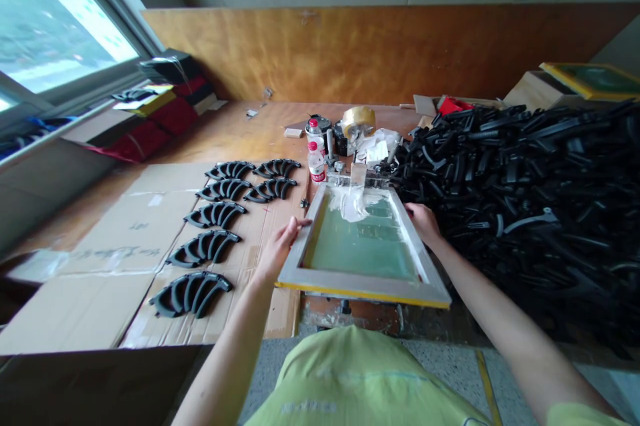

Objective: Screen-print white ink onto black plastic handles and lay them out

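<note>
The wooden bench (235, 129) has a smooth, glossy brown top. On your right, a heap of loose black parts (540, 199) covers it; the parts are curved, slender and smooth. On your left, flat cardboard (150, 213) with strips of clear tape lies on the bench.

The framed screen (363, 284) is directly in front of you, at the bench's near edge, between the cardboard and the heap. Its rectangular frame has flat grey rails and a yellow near edge. The translucent green panel (360, 256) inside is taut, with white, smeared paste (345, 203) at its far end. Your left hand (280, 246) grasps the left rail; your right hand (424, 221) grasps the right rail, its fingers partly hidden.

Seven fan-shaped groups of curved black pieces (193, 295) rest on the cardboard in two columns. Beyond the screen is a yellowish tape roll (358, 119). Beside it are dark pots (319, 123), contents not discernible, and two small clear plastic bottles (317, 165) with red caps; the fill level cannot be read.
</note>
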`<action>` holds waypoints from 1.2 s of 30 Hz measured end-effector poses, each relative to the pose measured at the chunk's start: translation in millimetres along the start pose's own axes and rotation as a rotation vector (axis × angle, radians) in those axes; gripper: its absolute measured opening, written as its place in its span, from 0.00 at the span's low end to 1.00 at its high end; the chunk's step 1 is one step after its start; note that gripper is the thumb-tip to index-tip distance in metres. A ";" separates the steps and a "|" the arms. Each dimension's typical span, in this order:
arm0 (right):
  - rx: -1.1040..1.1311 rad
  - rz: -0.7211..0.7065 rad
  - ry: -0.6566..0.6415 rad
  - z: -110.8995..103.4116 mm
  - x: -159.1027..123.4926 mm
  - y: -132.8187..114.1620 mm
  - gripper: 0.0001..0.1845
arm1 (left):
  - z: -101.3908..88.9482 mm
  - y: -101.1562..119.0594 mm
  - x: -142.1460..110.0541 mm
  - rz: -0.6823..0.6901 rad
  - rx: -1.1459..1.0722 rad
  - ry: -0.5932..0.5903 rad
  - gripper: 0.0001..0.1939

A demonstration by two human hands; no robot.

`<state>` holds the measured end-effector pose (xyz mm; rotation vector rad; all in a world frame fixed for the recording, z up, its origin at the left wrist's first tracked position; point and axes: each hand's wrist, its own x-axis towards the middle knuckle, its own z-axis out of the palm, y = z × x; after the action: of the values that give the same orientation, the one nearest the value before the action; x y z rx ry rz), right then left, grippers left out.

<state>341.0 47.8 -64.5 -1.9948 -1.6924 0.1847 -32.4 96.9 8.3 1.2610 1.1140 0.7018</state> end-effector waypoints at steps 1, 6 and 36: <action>0.009 0.024 0.050 -6.6 9.5 -0.2 0.17 | -1.1 -17.4 -2.6 -0.063 0.006 -0.037 0.32; -0.009 -0.226 0.136 6.5 66.0 -59.4 0.32 | 7.5 -85.9 3.3 -0.118 -0.007 -0.007 0.43; -0.094 -0.492 -0.278 30.3 22.6 -95.8 0.07 | 11.5 -116.6 13.6 -0.105 0.035 0.071 0.31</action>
<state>248.6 86.8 -41.2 -1.6054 -2.3505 0.2160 -35.2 79.6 -108.4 1.2058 1.2465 0.6543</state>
